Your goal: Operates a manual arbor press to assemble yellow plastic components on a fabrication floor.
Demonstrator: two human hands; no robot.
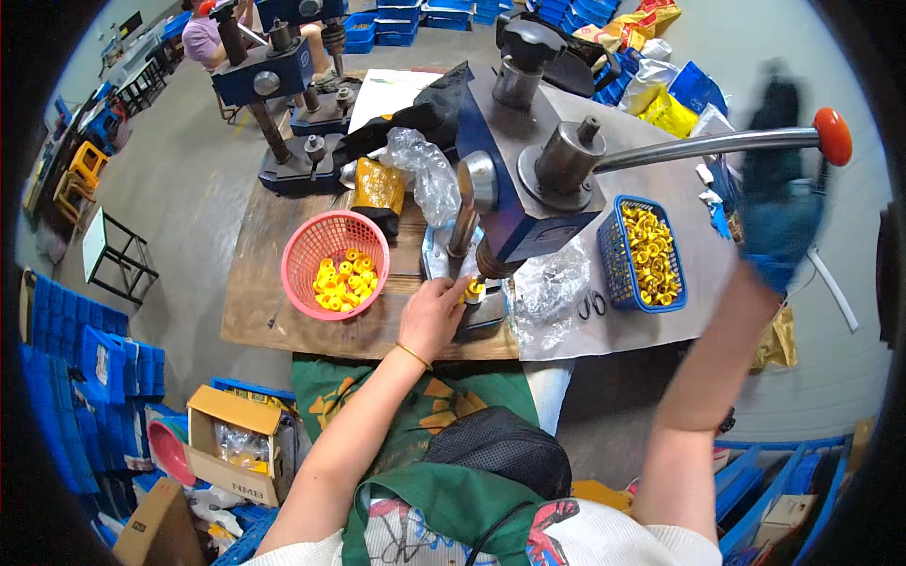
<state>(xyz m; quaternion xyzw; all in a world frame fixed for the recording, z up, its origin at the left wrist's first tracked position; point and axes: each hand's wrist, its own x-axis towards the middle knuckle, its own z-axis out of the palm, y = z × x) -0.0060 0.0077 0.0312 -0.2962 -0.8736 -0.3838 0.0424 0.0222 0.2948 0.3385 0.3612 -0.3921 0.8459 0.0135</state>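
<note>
My bare left hand (432, 319), a bracelet at its wrist, reaches under the blue hand press (519, 141). Its fingertips are closed on a small yellow plastic part (474, 291) at the metal fixture (486, 313), just below the press ram (493, 259). On the right, my right hand (783, 212) wears a blue and dark glove and is smeared by motion. It is raised beside the press lever (708, 146), near its red knob (834, 137). Whether it touches the lever, I cannot tell.
Left of the press, a pink basket (300, 300) holds loose yellow parts. A blue basket (615, 283) of yellow parts stands right, beside black scissors (591, 304) and clear plastic film (552, 292). Another press (269, 75) stands far left. Boxes (236, 443) lie below; a person (203, 40) sits behind.
</note>
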